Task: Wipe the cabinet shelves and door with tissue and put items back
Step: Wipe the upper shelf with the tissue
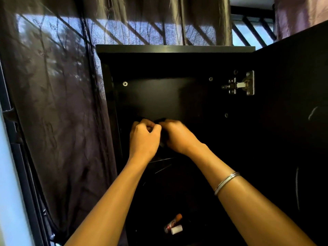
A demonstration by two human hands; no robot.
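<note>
A black cabinet (175,48) stands with its door (291,103) swung out to the right. Both my hands reach into its upper compartment. My left hand (143,137) and my right hand (177,135) are side by side, fingers curled round a dark object (160,120) between them. The object is too dark to identify, and it sits at about the level of the dark inner shelf. No tissue shows in the frame.
Lower inside the cabinet lie a small red-and-orange tube (173,222) and a white cylinder (176,229). A metal hinge (239,84) joins the door to the cabinet side. Dark curtains (58,103) hang left of and behind the cabinet, before a barred window (252,32).
</note>
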